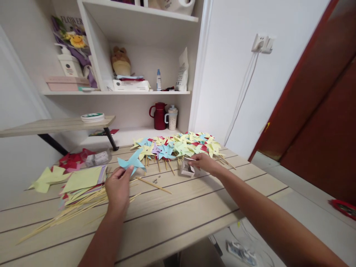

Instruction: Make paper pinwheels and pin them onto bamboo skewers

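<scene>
My left hand (119, 185) pinches a light-blue paper pinwheel (131, 162) between thumb and fingers, above the table. On the right, my right hand (204, 163) has its fingers closed at the upper edge of a small clear-and-white box (187, 168). Dark contents show inside the box, too small to name. A few tiny metal pieces (155, 181) lie between the hands, beside a single wooden stick (154, 185). Left of my left hand are a stack of coloured paper squares (83, 180) and a bundle of thin wooden sticks (66, 213).
A heap of pinwheels on sticks (180, 146) covers the table's back. Pale-yellow pinwheel blades (48, 178) and a clear plastic container (97, 158) lie at the left. A red jug (159, 116) and a cup (172, 118) stand behind. The table's front edge (178, 241) is near me.
</scene>
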Tool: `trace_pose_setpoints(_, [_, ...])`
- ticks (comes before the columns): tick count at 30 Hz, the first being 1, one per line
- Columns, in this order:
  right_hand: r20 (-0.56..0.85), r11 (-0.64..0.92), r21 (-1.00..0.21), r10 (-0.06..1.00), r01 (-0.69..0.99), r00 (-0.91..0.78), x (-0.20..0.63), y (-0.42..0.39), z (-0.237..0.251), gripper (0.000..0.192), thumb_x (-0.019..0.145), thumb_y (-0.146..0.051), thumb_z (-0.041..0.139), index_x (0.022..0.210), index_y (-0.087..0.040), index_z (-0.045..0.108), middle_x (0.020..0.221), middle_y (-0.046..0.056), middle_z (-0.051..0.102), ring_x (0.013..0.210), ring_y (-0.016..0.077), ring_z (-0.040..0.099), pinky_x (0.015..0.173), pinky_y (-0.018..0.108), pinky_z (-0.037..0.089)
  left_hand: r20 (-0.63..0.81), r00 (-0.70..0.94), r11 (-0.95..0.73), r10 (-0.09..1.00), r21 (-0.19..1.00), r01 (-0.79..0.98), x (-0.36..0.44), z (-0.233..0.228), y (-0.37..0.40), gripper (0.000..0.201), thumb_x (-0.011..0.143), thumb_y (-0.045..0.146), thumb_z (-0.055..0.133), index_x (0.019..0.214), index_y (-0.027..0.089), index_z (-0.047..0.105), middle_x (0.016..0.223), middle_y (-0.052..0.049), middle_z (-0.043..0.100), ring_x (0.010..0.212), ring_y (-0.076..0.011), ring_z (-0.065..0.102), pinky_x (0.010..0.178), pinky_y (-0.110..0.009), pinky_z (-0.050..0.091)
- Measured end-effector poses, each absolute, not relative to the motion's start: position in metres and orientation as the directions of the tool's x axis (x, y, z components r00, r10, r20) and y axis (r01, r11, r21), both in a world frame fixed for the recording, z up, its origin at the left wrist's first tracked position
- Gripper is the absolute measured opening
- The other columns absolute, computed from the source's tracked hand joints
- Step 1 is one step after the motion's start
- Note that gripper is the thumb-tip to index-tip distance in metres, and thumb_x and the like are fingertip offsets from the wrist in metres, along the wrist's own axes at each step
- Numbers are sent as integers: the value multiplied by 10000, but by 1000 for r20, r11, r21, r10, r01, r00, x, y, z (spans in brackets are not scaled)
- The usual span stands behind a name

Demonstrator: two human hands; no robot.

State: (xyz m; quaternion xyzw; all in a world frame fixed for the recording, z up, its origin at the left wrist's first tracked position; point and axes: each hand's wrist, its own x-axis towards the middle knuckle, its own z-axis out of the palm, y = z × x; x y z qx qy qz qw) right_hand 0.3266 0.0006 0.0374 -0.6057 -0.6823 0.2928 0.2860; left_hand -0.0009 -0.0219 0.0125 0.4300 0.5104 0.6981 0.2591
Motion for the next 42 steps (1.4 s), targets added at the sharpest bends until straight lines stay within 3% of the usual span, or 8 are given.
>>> trace_pose_setpoints(7, [125, 128, -591, 990, 796, -67, 305, 15, 28, 183, 721, -324, 706, 597, -192, 677, 561, -13, 537, 575, 136, 478, 547, 248, 301, 319, -482, -321, 816, 944, 81, 3, 17, -26, 238, 681, 354, 760, 824, 164, 769, 810, -4, 700, 777, -165, 598, 776, -287, 461])
trace_pose_setpoints(9, [171, 138, -557, 984, 819, -49, 305, 16, 27, 100, 721, -294, 719, 766, -209, 747, 696, 8, 610, 643, 153, 527, 586, 249, 327, 320, -481, -326, 816, 943, 75, 4, 17, -28, 237, 683, 350, 759, 836, 169, 772, 830, -8, 709, 793, -169, 604, 780, -286, 457])
trace_pose_setpoints(14, [322, 175, -508, 947, 843, -2, 298, 10, 36, 429, 812, -265, 656, 1241, -245, 640, 1073, 90, 631, 810, 199, 578, 681, 281, 381, 324, -467, -345, 822, 938, 43, 6, 17, -29, 228, 681, 340, 753, 833, 173, 777, 812, -10, 708, 783, -171, 604, 750, -274, 452])
trace_pose_setpoints(20, [335, 376, -577, 918, 725, -210, 244, -6, 40, 184, 879, -267, 557, 954, -217, 717, 893, 50, 702, 806, 197, 622, 719, 288, 433, 346, -458, -363, 819, 930, 54, 6, 15, -29, 178, 686, 335, 752, 772, 180, 771, 788, -8, 685, 792, -171, 605, 761, -266, 449])
trace_pose_setpoints(23, [242, 373, -611, 928, 698, -283, 216, -5, 28, 213, 903, -266, 526, 1002, -210, 706, 806, 28, 707, 691, 171, 626, 650, 264, 448, 337, -470, -353, 816, 934, 57, 5, 14, -28, 168, 688, 344, 752, 729, 181, 754, 746, 2, 664, 744, -161, 585, 714, -257, 440])
trace_pose_setpoints(27, [214, 371, -566, 929, 737, -303, 199, 2, 10, 229, 802, -158, 639, 1012, -207, 719, 979, 67, 719, 840, 198, 631, 746, 278, 433, 326, -468, -343, 821, 938, 51, 6, 14, -28, 166, 695, 341, 741, 728, 179, 749, 723, 0, 661, 735, -168, 586, 692, -259, 437])
trace_pose_setpoints(34, [163, 332, -530, 943, 780, -290, 194, 5, 1, 142, 825, -138, 596, 850, -198, 723, 888, 65, 740, 848, 208, 629, 746, 274, 396, 314, -463, -346, 829, 938, 17, 7, 13, -29, 195, 694, 342, 745, 770, 163, 760, 778, -23, 695, 765, -176, 593, 700, -264, 432])
trace_pose_setpoints(42, [1, 243, -652, 948, 719, -319, 201, 3, 2, 153, 803, -141, 574, 721, -177, 699, 721, 38, 722, 656, 156, 601, 605, 233, 399, 297, -474, -339, 829, 941, -3, 7, 12, -27, 203, 686, 346, 753, 769, 161, 761, 758, -14, 688, 723, -159, 579, 671, -254, 429])
